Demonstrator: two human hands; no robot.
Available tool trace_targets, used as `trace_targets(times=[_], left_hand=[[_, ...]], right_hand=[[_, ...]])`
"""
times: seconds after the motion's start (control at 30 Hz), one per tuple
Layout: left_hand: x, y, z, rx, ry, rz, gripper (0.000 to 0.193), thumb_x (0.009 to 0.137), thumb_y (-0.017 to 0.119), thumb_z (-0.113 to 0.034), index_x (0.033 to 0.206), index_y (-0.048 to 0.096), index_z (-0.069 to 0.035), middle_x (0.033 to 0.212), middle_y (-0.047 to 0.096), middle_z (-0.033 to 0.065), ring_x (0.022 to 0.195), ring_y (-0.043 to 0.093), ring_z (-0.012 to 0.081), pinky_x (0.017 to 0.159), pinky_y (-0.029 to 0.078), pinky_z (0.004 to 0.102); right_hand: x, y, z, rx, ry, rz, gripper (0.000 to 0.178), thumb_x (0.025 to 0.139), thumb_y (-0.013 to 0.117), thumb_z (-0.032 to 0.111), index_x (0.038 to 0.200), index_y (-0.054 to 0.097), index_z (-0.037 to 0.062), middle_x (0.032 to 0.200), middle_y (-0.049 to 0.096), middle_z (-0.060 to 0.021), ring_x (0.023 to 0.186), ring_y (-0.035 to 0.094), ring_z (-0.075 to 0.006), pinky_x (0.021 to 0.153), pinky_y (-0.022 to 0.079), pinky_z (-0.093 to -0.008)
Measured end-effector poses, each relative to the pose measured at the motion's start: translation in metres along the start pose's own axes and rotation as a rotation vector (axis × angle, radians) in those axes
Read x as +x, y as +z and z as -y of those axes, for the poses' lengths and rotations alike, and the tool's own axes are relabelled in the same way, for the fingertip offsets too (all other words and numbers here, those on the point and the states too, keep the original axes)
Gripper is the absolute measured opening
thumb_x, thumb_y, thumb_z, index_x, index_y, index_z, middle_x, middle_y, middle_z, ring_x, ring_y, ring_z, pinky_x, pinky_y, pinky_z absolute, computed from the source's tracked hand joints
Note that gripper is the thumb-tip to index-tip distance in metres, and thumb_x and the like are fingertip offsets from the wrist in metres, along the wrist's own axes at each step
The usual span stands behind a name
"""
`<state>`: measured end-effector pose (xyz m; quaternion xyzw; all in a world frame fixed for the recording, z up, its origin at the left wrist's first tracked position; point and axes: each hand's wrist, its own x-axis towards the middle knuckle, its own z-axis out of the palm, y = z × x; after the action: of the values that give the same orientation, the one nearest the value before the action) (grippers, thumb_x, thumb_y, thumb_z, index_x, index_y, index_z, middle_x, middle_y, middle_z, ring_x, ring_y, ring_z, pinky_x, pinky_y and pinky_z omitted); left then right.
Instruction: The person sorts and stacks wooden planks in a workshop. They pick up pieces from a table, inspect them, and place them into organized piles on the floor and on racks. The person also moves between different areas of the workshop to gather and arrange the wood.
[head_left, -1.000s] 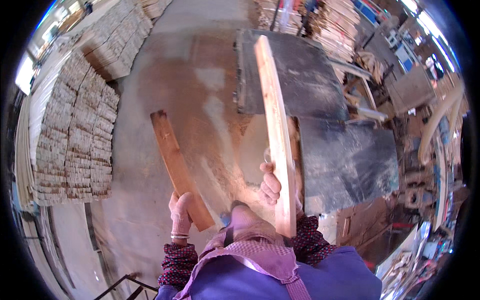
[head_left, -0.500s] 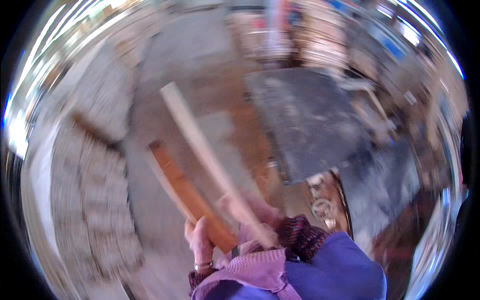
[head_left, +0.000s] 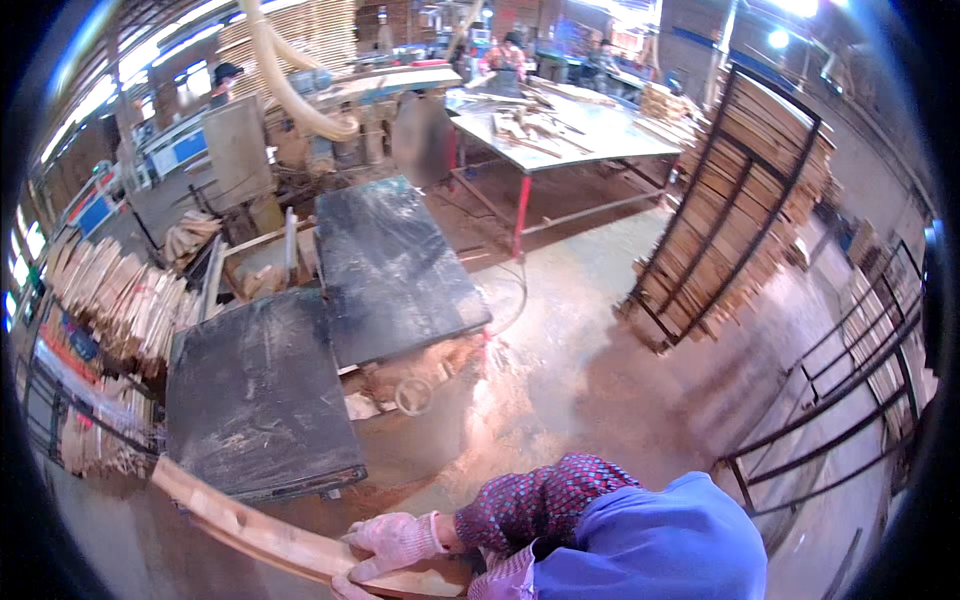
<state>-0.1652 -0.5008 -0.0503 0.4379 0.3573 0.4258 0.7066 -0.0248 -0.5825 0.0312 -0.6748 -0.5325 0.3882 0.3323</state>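
Swinging round to the right since a moment ago, sliding the black panels (head_left: 260,385) across to the left of view and bringing the board (head_left: 265,527) down low, now aiming left instead of ahead! Gripping it firmly with the right hand (head_left: 398,543), wrapping over the top near the body end; probably holding it so close in to steady all that length. Glimpsing mere fingertips at the lower edge, probably of the left hand (head_left: 347,588), and not being able to tell open from closed. Possibly doubling up with a second board underneath, not separating clearly here. Reaching the nearer panel's front corner with the far end, not revealing touch or gap.

Looking over those panels: lying flat, scuffed, dusted pale, with a handwheel (head_left: 412,396) below. Sweeping over the floor (head_left: 600,270), glaring brightly, and on to a white table (head_left: 620,138), bearing loose offcuts. Passing a tilted slat pile (head_left: 740,220), a drooping hose (head_left: 280,80) and, deeper in, a co-worker (head_left: 503,60).
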Motion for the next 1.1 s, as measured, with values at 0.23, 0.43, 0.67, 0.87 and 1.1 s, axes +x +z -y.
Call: trace_targets(times=[0.23, 0.43, 0.67, 0.87, 1.1], left_hand=[[-0.025, 0.043, 0.009, -0.018, -0.118, 0.287, 0.082, 0.077, 0.08, -0.042, 0.134, 0.041, 0.001, 0.123, 0.054, 0.0173, 0.108, 0.059, 0.0278, 0.09, 0.054, 0.0423], [-0.051, 0.116, 0.027, -0.044, -0.114, 0.504, 0.094, 0.071, 0.085, -0.044, 0.137, 0.037, 0.001, 0.126, 0.052, 0.0166, 0.109, 0.059, 0.0268, 0.09, 0.055, 0.0407], [-0.108, 0.261, 0.05, -0.008, 0.131, 0.649, 0.107, 0.079, 0.072, -0.06, 0.148, 0.02, 0.003, 0.145, 0.035, 0.0207, 0.132, 0.041, 0.0331, 0.107, 0.041, 0.0469], [-0.114, 0.402, 0.071, 0.228, 0.393, 0.876, 0.105, 0.089, 0.043, -0.073, 0.154, 0.009, 0.003, 0.157, 0.019, 0.0198, 0.145, 0.02, 0.0311, 0.116, 0.023, 0.0433], [-0.134, 0.565, 0.135, -0.218, -0.226, 1.054, 0.097, 0.087, 0.051, -0.072, 0.151, 0.021, -0.006, 0.145, 0.038, 0.0138, 0.129, 0.045, 0.0273, 0.101, 0.044, 0.0394]], right_hand=[[-0.058, 0.014, -0.019, 0.808, -0.08, -0.264, 0.084, 0.088, 0.064, 0.043, 0.155, 0.02, 0.0166, 0.134, 0.055, -0.0123, 0.125, 0.051, -0.0222, 0.105, 0.04, -0.036], [-0.1, -0.058, -0.059, 1.121, -0.054, -0.319, 0.07, 0.09, 0.068, 0.036, 0.145, 0.039, 0.0044, 0.127, 0.057, -0.0048, 0.11, 0.054, -0.0106, 0.097, 0.046, -0.0286], [-0.188, -0.149, -0.111, 1.085, -0.22, -0.444, 0.075, 0.088, 0.07, 0.031, 0.148, 0.035, 0.0033, 0.133, 0.054, -0.0052, 0.117, 0.051, -0.0129, 0.101, 0.043, -0.0291], [-0.28, -0.257, -0.153, 0.36, -0.01, -0.782, 0.092, 0.082, 0.073, 0.033, 0.154, 0.022, 0.0054, 0.145, 0.045, -0.0176, 0.132, 0.045, -0.0248, 0.108, 0.038, -0.0332], [-0.372, -0.375, -0.189, -0.23, 0.179, -1.041, 0.103, 0.077, 0.074, 0.048, 0.152, 0.021, 0.0007, 0.137, 0.046, -0.0265, 0.125, 0.049, -0.0388, 0.1, 0.045, -0.0422]])
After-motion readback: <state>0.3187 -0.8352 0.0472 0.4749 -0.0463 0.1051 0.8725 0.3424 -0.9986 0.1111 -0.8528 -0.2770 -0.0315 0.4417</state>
